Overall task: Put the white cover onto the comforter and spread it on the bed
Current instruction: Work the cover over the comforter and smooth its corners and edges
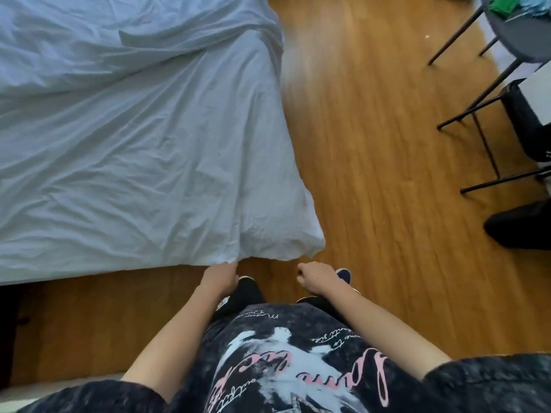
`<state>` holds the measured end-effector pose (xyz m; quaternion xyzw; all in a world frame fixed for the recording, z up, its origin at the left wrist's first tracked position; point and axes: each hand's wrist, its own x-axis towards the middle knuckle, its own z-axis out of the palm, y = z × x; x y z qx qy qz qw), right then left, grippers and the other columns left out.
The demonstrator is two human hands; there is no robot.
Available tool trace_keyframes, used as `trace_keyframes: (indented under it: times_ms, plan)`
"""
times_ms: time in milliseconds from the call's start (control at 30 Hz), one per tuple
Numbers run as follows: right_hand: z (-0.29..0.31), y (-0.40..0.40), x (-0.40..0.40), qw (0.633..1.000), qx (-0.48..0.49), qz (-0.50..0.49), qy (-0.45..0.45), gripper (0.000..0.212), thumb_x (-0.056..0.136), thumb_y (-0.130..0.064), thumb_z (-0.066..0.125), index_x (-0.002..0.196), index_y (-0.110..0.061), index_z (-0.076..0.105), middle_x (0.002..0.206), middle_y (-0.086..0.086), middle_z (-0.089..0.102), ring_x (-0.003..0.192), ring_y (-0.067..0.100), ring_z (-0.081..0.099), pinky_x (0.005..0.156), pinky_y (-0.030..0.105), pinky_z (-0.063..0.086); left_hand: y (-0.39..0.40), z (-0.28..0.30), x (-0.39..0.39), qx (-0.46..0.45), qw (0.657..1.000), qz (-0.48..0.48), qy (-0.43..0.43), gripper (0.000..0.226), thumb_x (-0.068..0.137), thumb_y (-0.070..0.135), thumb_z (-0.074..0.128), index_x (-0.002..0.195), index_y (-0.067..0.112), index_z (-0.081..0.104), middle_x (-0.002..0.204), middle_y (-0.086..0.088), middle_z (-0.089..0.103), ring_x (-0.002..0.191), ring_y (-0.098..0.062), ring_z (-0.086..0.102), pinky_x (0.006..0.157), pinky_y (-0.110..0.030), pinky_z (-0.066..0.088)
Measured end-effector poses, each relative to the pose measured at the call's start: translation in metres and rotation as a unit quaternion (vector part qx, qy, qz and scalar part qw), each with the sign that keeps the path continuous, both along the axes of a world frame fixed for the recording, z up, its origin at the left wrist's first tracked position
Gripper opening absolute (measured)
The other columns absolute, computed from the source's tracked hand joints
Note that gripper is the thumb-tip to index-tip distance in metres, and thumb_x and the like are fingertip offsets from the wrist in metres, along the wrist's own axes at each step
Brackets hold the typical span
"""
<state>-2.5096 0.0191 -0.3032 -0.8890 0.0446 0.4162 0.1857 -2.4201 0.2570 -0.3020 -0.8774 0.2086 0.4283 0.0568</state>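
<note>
Cover looks on already: the comforter (143, 144) lies over the bed, just ahead of the left hand (219, 278) pinching its hem. Right hand (317, 278) curled, holding nothing. Smoothing's left, probably.

L hand (220, 278) gripping fabric edge, R hand (316, 278) fisted, free
</note>
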Motion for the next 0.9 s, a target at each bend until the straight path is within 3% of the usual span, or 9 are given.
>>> trace_keyframes:
  times_ms: [200, 433, 600, 900]
  plan:
    - [0.027, -0.161, -0.052, 0.994, -0.038, -0.097, 0.015, 0.027, 0.097, -0.027, 0.04, 0.11, -0.011, 0.058, 0.114, 0.011, 0.064, 0.101, 0.031, 0.06, 0.071, 0.034, 0.041, -0.156, 0.027, -0.042, -0.057, 0.996, 0.046, 0.05, 0.03, 0.098, 0.026, 0.044, 0.122, 0.011, 0.052, 0.124, -0.011, 0.06, 0.111, -0.028, 0.057, 0.085, -0.034, 0.043]
    - [0.027, -0.28, -0.044, 0.978, -0.055, -0.198, 0.043, 0.029, 0.098, -0.028, 0.04, 0.115, -0.014, 0.06, 0.116, 0.006, 0.066, 0.1, 0.025, 0.061, 0.074, 0.031, 0.045, -0.291, 0.049, 0.003, -0.099, 0.993, 0.052, 0.044, 0.034, 0.099, 0.029, 0.043, 0.128, 0.015, 0.054, 0.128, -0.009, 0.06, 0.113, -0.026, 0.058, 0.094, -0.034, 0.045]
    - [0.026, -0.328, 0.029, 0.97, -0.026, -0.239, 0.02, 0.029, 0.099, -0.033, 0.042, 0.116, -0.019, 0.061, 0.119, 0.003, 0.065, 0.103, 0.022, 0.062, 0.085, 0.033, 0.052, -0.357, 0.041, 0.079, -0.084, 0.994, 0.054, 0.042, 0.033, 0.099, 0.028, 0.042, 0.125, 0.013, 0.055, 0.128, -0.01, 0.06, 0.114, -0.027, 0.057, 0.093, -0.035, 0.045]
    - [0.052, -0.462, 0.215, 0.963, -0.046, -0.265, -0.002, 0.029, 0.097, -0.031, 0.043, 0.114, -0.015, 0.061, 0.119, 0.009, 0.064, 0.106, 0.03, 0.058, 0.082, 0.035, 0.048, -0.494, 0.03, 0.273, -0.135, 0.987, 0.071, 0.044, 0.03, 0.098, 0.03, 0.045, 0.118, 0.014, 0.06, 0.119, -0.007, 0.065, 0.102, -0.025, 0.062, 0.089, -0.038, 0.052]
